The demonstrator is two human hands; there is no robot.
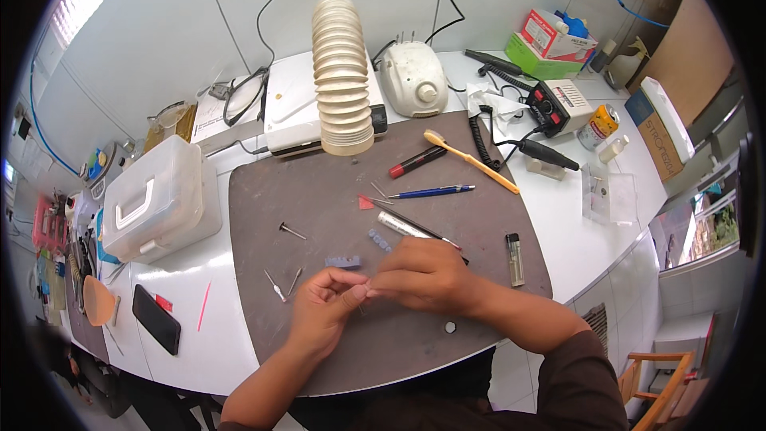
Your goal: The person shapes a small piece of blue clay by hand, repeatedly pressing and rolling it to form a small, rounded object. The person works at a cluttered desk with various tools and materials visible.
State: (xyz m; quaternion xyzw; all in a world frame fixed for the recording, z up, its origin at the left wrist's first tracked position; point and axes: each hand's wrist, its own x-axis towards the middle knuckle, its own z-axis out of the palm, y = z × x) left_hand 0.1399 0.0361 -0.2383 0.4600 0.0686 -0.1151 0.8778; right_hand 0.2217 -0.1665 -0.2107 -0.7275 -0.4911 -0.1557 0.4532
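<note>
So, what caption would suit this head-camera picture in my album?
Left hand and right hand meet over a brown mat, a yellow toothbrush and ribbed white hose beyond.

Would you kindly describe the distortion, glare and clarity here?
Head view: a dark fisheye rim rings the picture; the white table curves at its edge; the upper-left window glares; detail where the left hand and right hand meet is too small to tell.

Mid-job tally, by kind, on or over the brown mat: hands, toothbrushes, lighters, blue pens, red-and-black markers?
Hands: 2 (left hand, right hand)
Toothbrush: 1
Lighter: 1
Blue pen: 1
Red-and-black marker: 1
Total: 6
</note>
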